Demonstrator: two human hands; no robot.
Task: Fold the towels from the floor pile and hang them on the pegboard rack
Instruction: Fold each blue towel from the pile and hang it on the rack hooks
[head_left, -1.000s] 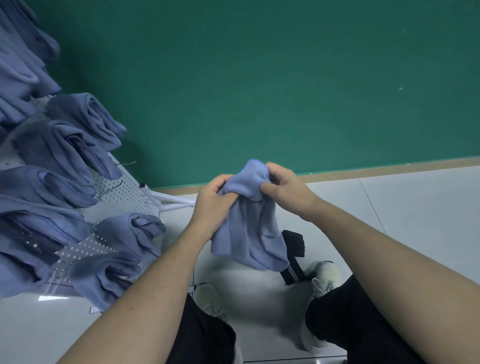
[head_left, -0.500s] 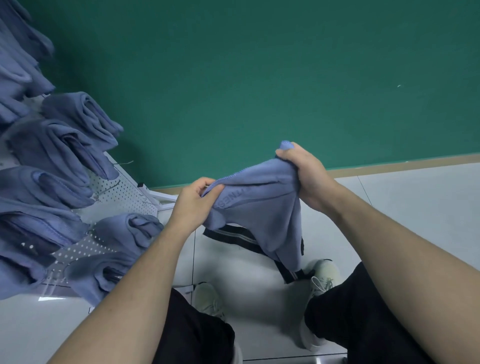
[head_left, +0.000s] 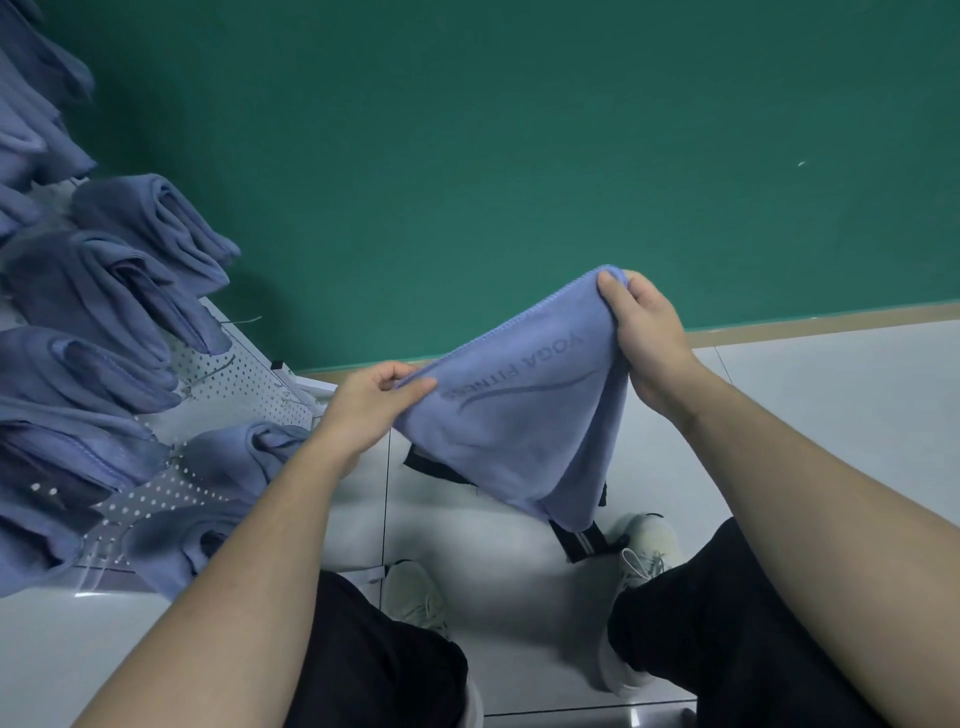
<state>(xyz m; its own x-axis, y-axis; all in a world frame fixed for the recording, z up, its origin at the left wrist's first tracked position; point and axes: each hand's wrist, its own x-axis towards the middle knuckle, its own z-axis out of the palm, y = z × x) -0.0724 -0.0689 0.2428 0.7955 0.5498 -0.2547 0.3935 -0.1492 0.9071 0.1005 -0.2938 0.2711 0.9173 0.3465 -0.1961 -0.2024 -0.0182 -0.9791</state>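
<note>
We hold the soft blue-violet microfibre towel (head_left: 524, 415) stretched between both hands, above the floor and in front of our knees. Our left hand (head_left: 369, 402) pinches the lower corner between thumb and forefinger, the other fingers loosely curled behind the cloth. Our right hand (head_left: 647, 332) grips the upper corner, fingers curled round the bunched hem, thumb on top. The taut top edge is the towel's long axis; it runs from our left fingertips up and to the right to our right fingers, and the rest of the cloth hangs below that line in a sagging triangle, grey lettering facing us.

The white perforated pegboard rack (head_left: 244, 369) lies to the left of our left fingers, near them, so we judge the left hand the nearer one for the hanging. Folded blue towels (head_left: 140, 249) already drape over its pegs. The fold is not yet made; we expect it to bring one set of fingers across to the other along that edge.

Below our fingers lies a glossy pale tiled floor (head_left: 831, 415), with a black strap (head_left: 582, 540) just under the towel's lowest tip. Beyond stands a plain green wall (head_left: 519, 156).
</note>
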